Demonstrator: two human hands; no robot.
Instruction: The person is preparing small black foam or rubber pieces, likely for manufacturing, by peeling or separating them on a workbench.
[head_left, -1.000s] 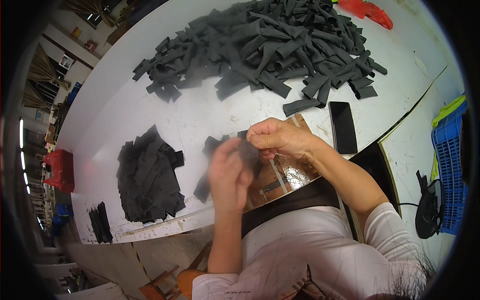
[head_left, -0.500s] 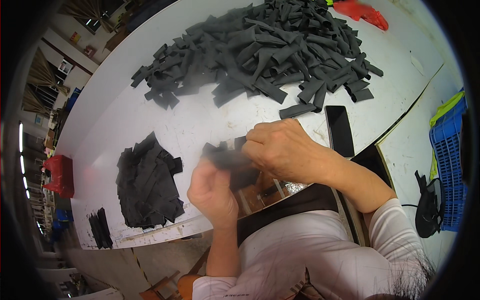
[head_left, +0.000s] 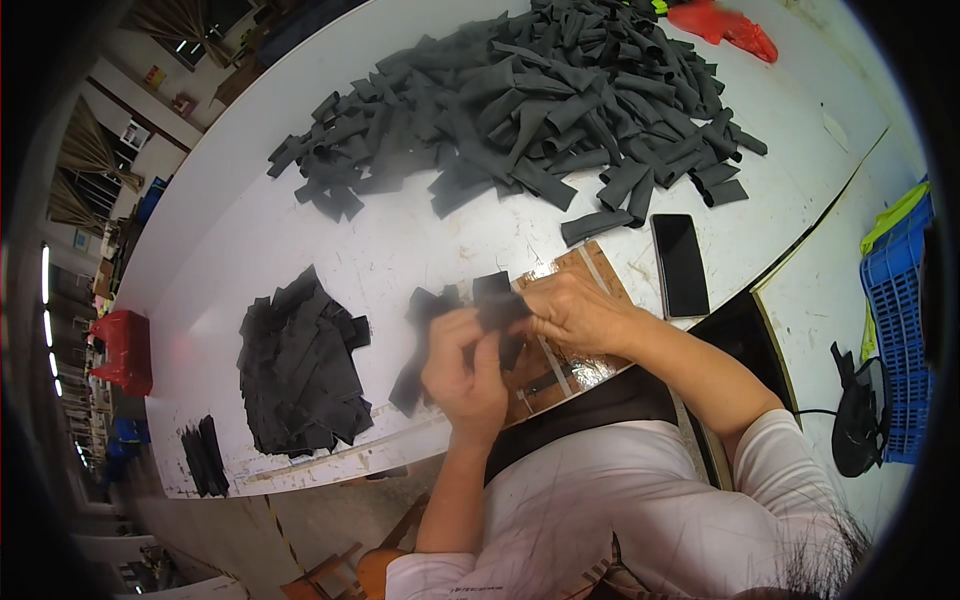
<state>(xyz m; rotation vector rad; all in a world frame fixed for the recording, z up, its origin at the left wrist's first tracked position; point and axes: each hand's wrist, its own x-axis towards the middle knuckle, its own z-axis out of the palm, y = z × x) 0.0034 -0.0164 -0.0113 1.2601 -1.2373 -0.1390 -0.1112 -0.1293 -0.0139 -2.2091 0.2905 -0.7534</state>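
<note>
A dark grey strip of fabric (head_left: 497,308), partly hidden by my fingers, is pinched between my two hands. My left hand (head_left: 466,375) grips it from the left with thumb and fingers bent. On the other side, my right hand (head_left: 578,316) closes on the strip with its fingertips. More dark strips (head_left: 406,388) lie on the table just left of my left hand. Beneath my hands is a brown board (head_left: 605,268) with shiny tape across it. To the left, flat dark pieces are heaped in a neat pile (head_left: 300,370).
A large mound of folded dark tubes (head_left: 560,100) covers the back of the white table (head_left: 220,230). A black phone (head_left: 680,265) lies right of the board. A blue basket (head_left: 897,330) stands far right, a red bag (head_left: 722,28) at the back. A small dark stack (head_left: 204,457) sits at the left edge.
My right hand has shifted right and down, uncovering more of the brown board. My left hand has moved right, and the strip between the hands now stands more upright.
</note>
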